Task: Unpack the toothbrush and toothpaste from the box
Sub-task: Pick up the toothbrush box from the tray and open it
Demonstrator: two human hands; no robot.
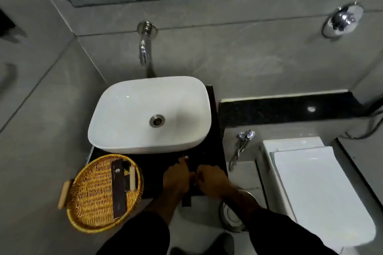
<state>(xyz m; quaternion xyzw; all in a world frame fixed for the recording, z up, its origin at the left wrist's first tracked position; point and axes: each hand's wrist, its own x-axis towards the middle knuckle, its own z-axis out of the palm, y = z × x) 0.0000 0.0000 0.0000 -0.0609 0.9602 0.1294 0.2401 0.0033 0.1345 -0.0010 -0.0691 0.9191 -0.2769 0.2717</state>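
A long, narrow dark box (186, 200) with a small pale logo at its far end lies lengthwise over the black counter (157, 172), in front of the sink. My left hand (176, 177) grips its left side, with the forefinger stretched along it toward the logo. On the box's right side my right hand (209, 180) is closed on it. The two hands touch over its middle, hiding that part. No toothbrush or toothpaste shows outside the box.
A round wicker basket (89, 196) at the counter's left holds another long dark box (118, 190) and small items. A white basin (128, 114) sits behind under a wall tap (144, 47). A toilet (315, 188) stands right, a metal bin (232, 215) below.
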